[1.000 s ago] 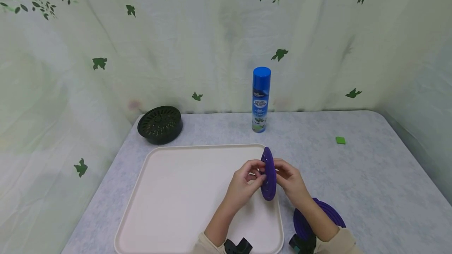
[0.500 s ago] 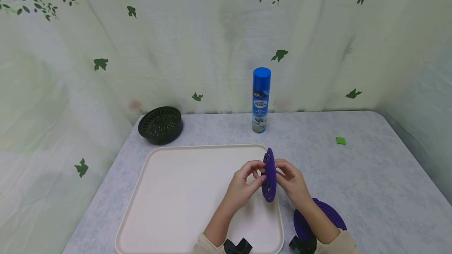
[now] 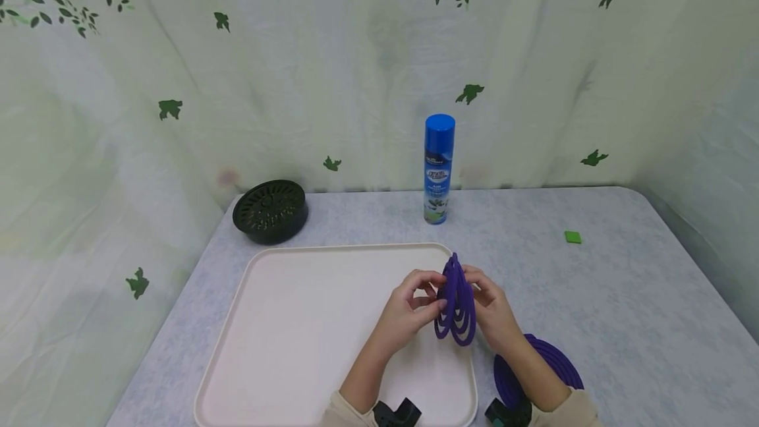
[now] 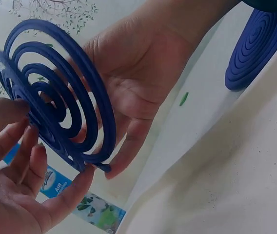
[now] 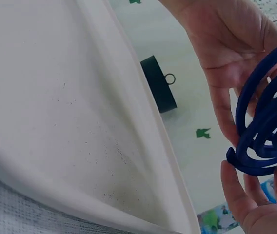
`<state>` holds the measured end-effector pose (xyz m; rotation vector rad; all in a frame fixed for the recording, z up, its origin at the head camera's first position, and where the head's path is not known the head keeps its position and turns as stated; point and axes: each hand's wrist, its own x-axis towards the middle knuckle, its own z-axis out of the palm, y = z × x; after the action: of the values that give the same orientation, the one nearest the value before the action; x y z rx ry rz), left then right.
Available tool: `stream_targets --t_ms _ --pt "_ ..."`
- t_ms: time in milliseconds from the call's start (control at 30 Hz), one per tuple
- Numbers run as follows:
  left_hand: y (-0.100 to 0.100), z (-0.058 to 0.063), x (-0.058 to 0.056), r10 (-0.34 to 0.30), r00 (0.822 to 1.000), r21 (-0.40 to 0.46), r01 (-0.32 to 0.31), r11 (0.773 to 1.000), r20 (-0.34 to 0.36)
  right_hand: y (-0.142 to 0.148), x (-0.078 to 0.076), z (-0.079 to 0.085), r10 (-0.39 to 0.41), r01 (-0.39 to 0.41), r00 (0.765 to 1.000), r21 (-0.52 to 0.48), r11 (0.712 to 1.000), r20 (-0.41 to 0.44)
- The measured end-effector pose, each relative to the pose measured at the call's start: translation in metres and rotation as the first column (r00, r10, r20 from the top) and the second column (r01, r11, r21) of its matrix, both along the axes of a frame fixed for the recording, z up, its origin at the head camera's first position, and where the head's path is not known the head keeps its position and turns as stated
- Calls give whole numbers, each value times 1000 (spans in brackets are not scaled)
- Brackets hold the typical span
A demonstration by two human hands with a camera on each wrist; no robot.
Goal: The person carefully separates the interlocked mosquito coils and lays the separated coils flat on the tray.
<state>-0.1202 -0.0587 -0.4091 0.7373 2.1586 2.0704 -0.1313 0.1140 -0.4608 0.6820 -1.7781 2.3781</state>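
Observation:
In the head view a pair of purple mosquito coils (image 3: 464, 312) is held upright above the tray's right edge. Their spirals stand partly apart, with gaps between the rings; the wrist views show them blue. My left hand (image 3: 403, 308) pinches the left face between thumb and fingers. From the other side my right hand (image 3: 493, 305) holds the coils, its fingertips partly hidden behind them. In the left wrist view the two spirals (image 4: 92, 105) fan apart at the top and meet near the lower end. More coils (image 3: 554, 358) lie on the table beneath my right forearm.
A white tray (image 3: 356, 246) covers the table's left and middle. Behind it are a round black tin (image 3: 271, 211) with a slotted lid, and an upright blue air freshener can (image 3: 437, 170). A small green square (image 3: 572, 237) lies at the right. A leaf-patterned curtain hangs behind.
The coils were a flat disc seen almost edge-on; now their rings spread apart, the lower ends swinging outward. Both hands stay nearly in place, the right one tilting slightly.

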Motion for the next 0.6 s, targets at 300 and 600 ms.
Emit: stream_targets --t_ms 300,600 --pt "-3 1 0 -117 991 -32 119 992 61 -2 4 3 -39 31 991 67 997 125" --pt "-3 8 3 -183 982 -60 186 981 57 0 6 5 -122 92 978 173 981 171"
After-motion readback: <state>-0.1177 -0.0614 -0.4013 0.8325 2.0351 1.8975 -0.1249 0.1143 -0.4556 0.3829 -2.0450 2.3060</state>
